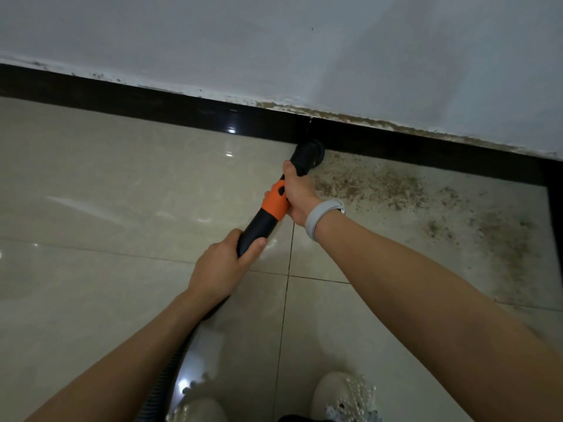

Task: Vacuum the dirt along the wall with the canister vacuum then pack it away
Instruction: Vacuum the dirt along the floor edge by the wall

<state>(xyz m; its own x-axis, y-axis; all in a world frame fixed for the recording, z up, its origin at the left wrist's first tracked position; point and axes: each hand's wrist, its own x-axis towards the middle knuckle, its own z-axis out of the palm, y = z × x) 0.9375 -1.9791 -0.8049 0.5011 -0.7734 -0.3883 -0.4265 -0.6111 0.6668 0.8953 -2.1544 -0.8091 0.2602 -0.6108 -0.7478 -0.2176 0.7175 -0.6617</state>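
Both hands hold the black vacuum wand [259, 226], which has an orange collar [274, 205]. My right hand [300, 193] grips it just behind the round black nozzle [307, 156]; a grey band sits on that wrist. My left hand [225, 266] grips the wand lower down, where the ribbed hose [164, 379] runs off toward the bottom edge. The nozzle rests on the floor against the black skirting [152, 102]. Brown dirt [374, 184] is scattered over the tile to the right of the nozzle. The canister is out of view.
A white wall [274, 41] rises above the skirting, with stained, flaking paint along its base. Glossy beige floor tiles [106, 193] spread left. More dirt [502, 236] lies at the far right near a black strip. My two light shoes [344, 397] show at the bottom.
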